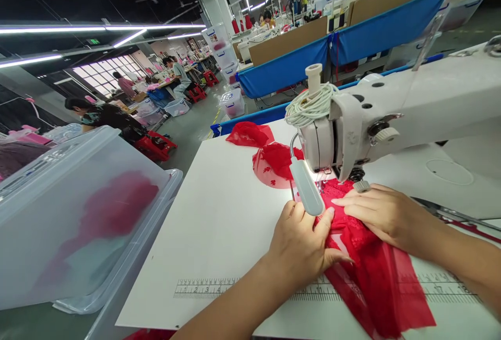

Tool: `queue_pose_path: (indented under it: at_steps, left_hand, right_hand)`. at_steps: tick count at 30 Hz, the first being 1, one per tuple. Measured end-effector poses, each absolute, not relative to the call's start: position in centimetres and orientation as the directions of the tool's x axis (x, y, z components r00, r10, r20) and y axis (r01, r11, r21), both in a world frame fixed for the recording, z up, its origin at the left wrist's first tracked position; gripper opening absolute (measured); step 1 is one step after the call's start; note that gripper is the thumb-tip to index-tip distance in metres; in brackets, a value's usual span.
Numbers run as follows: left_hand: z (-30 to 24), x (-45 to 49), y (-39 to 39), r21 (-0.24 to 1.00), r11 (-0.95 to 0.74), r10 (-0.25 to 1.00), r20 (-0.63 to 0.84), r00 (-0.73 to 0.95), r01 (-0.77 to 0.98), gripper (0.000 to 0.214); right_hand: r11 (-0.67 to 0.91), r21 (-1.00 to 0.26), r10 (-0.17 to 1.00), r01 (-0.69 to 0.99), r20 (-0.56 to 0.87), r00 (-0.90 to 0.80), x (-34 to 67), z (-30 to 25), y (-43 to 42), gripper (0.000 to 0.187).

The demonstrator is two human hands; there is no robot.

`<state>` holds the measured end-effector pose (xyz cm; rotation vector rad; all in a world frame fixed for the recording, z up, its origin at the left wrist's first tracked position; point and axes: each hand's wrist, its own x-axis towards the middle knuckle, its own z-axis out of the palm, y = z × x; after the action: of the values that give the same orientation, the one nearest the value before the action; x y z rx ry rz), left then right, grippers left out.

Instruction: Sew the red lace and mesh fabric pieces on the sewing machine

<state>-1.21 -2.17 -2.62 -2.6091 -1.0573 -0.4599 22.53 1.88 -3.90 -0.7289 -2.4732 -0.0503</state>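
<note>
Red lace fabric [376, 272] lies on the white sewing table [219, 235] and runs under the head of the white sewing machine [391, 116]. My left hand [301, 246] rests on the fabric's left edge, fingers curled and pressed on the cloth near the needle. My right hand [379, 212] lies flat on the fabric just right of the needle, fingers stretched toward the presser foot. More red lace [270, 155] is bunched behind the machine. A small white lamp [307, 189] hangs in front of the needle and hides it.
A translucent plastic bin [70, 215] holding red fabric stands at the left. A printed ruler [211, 288] runs along the table's near edge. Blue-edged workstations [352, 43] and seated workers [97, 116] fill the hall behind.
</note>
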Motion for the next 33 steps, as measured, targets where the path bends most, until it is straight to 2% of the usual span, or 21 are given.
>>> queue_pose_path:
  at_steps: [6,14,18,22,27,33]
  left_hand:
    - [-2.9,-1.5,-1.4,-0.146,-0.689,0.612,0.406,0.678,0.71,0.08]
    - [-2.5,-1.7,-0.7,-0.132,-0.681,0.623,0.414,0.664,0.721,0.077]
    - [-2.0,-1.5,-0.2,-0.118,-0.741,0.561,0.434,0.705,0.661,0.081]
    - [-1.9,-1.3,-0.1,-0.07,-0.839,0.487,0.349,0.801,0.54,0.066]
    - [-1.6,-1.2,-0.6,-0.004,-0.777,0.603,0.283,0.746,0.629,0.06]
    - [-1.3,-1.0,-1.3,-0.017,-0.766,0.617,0.264,0.742,0.643,0.078]
  right_hand:
    - [0.87,-0.087,0.441,0.486,0.581,-0.684,22.7,-4.3,2.6,0.035]
    - [0.832,-0.122,0.514,0.541,0.538,-0.668,22.5,-4.3,2.8,0.035]
    - [0.859,-0.068,0.459,0.508,0.541,-0.705,22.6,-4.1,2.6,0.044]
    - [0.885,-0.072,0.418,0.459,0.555,-0.719,22.7,-3.9,2.1,0.053]
    - [0.879,-0.104,0.432,0.465,0.587,-0.685,22.7,-4.1,1.8,0.054]
    - [0.875,-0.093,0.431,0.475,0.595,-0.678,22.6,-4.0,1.5,0.048]
